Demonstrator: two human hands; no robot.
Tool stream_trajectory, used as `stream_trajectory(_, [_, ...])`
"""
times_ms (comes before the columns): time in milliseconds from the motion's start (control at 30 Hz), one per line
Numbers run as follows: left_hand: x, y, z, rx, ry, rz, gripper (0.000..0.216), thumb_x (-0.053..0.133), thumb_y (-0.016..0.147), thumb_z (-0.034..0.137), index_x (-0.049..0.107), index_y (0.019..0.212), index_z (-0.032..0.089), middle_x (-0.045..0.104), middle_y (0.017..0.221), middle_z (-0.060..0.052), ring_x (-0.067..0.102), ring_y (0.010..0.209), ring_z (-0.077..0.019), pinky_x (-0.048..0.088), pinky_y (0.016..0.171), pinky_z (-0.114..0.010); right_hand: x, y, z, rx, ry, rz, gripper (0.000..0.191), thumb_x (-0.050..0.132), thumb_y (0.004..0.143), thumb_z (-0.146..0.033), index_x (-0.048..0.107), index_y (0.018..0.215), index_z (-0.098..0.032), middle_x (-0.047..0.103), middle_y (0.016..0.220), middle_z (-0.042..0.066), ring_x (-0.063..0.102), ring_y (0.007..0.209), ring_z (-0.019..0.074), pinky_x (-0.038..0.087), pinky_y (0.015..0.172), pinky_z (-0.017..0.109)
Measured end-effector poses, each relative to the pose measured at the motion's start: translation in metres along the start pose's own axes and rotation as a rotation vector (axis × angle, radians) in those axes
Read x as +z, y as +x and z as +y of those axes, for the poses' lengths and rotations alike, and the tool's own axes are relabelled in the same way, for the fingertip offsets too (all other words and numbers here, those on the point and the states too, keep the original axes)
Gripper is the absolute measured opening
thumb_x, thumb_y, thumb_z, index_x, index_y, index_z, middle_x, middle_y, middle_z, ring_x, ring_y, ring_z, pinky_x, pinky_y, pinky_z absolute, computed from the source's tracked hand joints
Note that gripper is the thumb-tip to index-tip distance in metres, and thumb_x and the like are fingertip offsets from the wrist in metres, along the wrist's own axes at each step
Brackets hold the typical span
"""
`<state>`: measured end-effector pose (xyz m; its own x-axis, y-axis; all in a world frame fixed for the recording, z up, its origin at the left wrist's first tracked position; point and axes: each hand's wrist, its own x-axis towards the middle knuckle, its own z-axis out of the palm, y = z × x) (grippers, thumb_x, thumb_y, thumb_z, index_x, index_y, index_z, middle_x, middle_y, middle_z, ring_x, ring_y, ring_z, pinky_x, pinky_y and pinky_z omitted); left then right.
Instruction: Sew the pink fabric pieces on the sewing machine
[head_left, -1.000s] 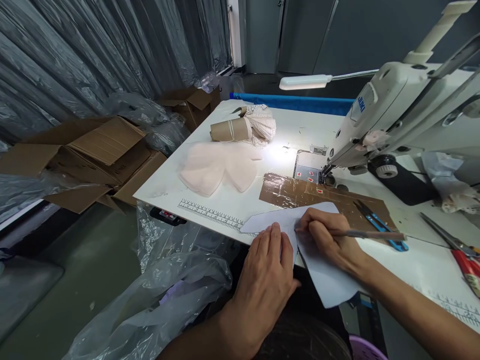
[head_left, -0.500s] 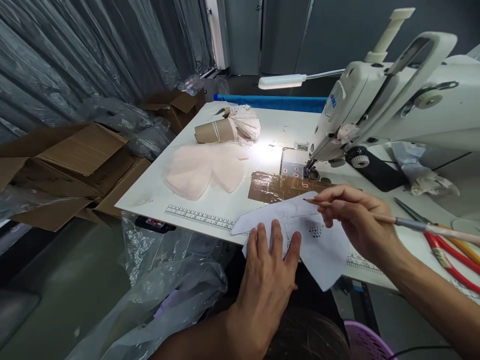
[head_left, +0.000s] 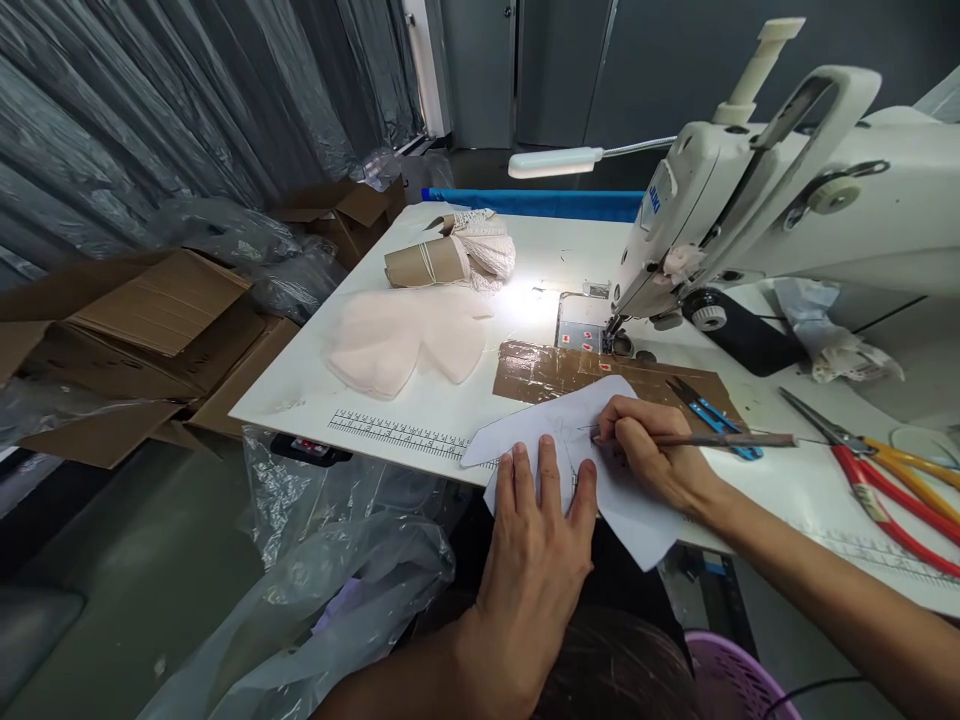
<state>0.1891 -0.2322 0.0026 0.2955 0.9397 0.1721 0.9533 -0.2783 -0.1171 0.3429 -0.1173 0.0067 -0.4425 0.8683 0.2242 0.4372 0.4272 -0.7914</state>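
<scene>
My left hand (head_left: 536, 530) lies flat with its fingers spread, pressing a white paper pattern piece (head_left: 637, 520) against the table's front edge. Thin lines are drawn on the paper, whose lower corner hangs past that edge. In my right hand (head_left: 656, 455) is a pencil (head_left: 720, 440), its tip down on the paper right of my left fingertips. Beyond the paper lies a brown taped strip (head_left: 540, 372). On its right end rest small blue thread snips (head_left: 712, 415), close to my right hand.
A white sewing machine (head_left: 720, 200) stands at the right, under a small lamp (head_left: 555, 162). Pale pink fabric pieces (head_left: 405, 335) and a lace bundle (head_left: 450, 255) lie at the left. Red-handled scissors (head_left: 870, 490) are on the right. Open cardboard boxes (head_left: 165, 300) stand beside the table.
My right hand has moved left and down over the paper, and the pencil now lies lower, uncovering the blue snips. My left hand stays in place. The view has shifted slightly.
</scene>
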Motion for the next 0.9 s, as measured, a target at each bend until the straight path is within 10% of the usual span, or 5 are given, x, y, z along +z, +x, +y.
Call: stream_trajectory(900, [0.0026, -0.0001, 0.0010, -0.013, -0.013, 0.014, 0.092, 0.076, 0.071, 0.055, 0.037, 0.146, 0.021, 0.040, 0.148, -0.021, 0.042, 0.133, -0.0414, 0.045, 0.105, -0.054, 0.0007, -0.0006, 0.0040, 0.117, -0.032, 0.133, 0.025, 0.037, 0.083, -0.018, 0.045, 0.060, -0.024, 0.051, 0.058, 0.001, 0.044, 0.055, 0.0174, 0.032, 0.053, 0.032])
